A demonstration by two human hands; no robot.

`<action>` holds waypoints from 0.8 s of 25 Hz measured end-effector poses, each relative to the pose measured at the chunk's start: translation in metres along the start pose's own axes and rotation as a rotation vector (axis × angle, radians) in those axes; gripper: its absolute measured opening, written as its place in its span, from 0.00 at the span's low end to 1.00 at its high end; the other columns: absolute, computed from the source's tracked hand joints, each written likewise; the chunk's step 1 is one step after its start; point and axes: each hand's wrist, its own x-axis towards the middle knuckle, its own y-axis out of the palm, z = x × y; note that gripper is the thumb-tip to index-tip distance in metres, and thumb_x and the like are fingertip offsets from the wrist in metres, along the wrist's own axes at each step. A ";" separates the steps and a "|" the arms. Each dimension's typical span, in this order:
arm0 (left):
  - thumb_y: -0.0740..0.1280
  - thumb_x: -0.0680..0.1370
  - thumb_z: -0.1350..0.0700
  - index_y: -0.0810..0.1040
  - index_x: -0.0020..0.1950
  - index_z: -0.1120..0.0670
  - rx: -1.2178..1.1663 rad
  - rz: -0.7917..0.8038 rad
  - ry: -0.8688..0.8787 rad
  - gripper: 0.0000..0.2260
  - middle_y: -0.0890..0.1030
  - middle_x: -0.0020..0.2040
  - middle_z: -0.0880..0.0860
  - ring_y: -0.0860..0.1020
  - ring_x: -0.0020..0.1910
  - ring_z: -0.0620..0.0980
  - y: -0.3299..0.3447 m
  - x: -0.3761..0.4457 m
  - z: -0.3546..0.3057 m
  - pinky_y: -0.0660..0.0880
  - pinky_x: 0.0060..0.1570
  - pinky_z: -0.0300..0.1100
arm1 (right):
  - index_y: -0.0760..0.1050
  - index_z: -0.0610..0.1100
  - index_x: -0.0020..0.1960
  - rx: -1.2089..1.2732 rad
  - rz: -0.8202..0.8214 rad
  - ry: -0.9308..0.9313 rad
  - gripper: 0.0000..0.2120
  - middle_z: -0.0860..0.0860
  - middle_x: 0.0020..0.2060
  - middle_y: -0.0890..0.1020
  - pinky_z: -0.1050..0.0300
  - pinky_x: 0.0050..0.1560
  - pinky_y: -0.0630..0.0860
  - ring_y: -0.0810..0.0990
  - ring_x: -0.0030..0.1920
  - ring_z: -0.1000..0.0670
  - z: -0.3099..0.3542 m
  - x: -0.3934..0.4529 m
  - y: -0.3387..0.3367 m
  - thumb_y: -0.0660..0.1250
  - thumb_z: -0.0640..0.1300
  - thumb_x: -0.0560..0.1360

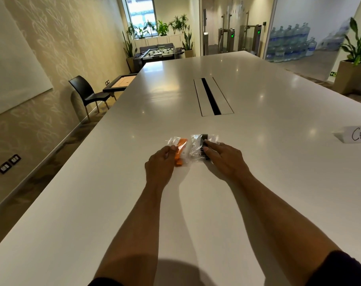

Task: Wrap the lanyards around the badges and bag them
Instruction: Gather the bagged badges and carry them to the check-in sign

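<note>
Two small clear plastic bags lie side by side on the white table (93, 203). The left bag (180, 148) holds a badge wrapped in an orange lanyard. The right bag (198, 145) holds a badge wrapped in a black lanyard. My left hand (160, 165) grips the left edge of the orange bag with its fingertips. My right hand (225, 159) rests with its fingers spread on the black bag, pressing it flat against the table. Both bags lie on the tabletop.
A cable slot (211, 97) with white flaps runs down the table's middle beyond the bags. A folded paper sign (354, 134) with handwritten letters stands at the right edge. A black chair (86, 93) stands off the table's left side.
</note>
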 end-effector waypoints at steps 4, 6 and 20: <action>0.62 0.76 0.33 0.79 0.47 0.35 -0.058 -0.026 0.037 0.10 0.81 0.39 0.34 0.78 0.40 0.33 -0.002 -0.003 0.001 0.71 0.40 0.40 | 0.78 0.58 0.68 0.056 -0.025 0.008 0.17 0.52 0.65 0.82 0.52 0.67 0.69 0.77 0.67 0.49 0.001 -0.002 -0.001 0.63 0.57 0.81; 0.62 0.75 0.33 0.78 0.51 0.34 -0.051 -0.026 0.047 0.10 0.81 0.41 0.34 0.79 0.43 0.33 -0.003 -0.004 0.001 0.75 0.44 0.41 | 0.77 0.58 0.69 0.047 -0.019 0.008 0.18 0.52 0.66 0.82 0.52 0.67 0.69 0.77 0.68 0.49 0.002 -0.002 -0.002 0.62 0.57 0.81; 0.61 0.71 0.26 0.71 0.74 0.43 0.119 0.054 0.130 0.35 0.81 0.64 0.50 0.80 0.60 0.54 -0.002 -0.006 -0.002 0.76 0.62 0.52 | 0.76 0.58 0.71 0.122 0.060 0.040 0.22 0.52 0.66 0.81 0.48 0.64 0.76 0.80 0.63 0.48 0.001 -0.001 -0.001 0.68 0.57 0.78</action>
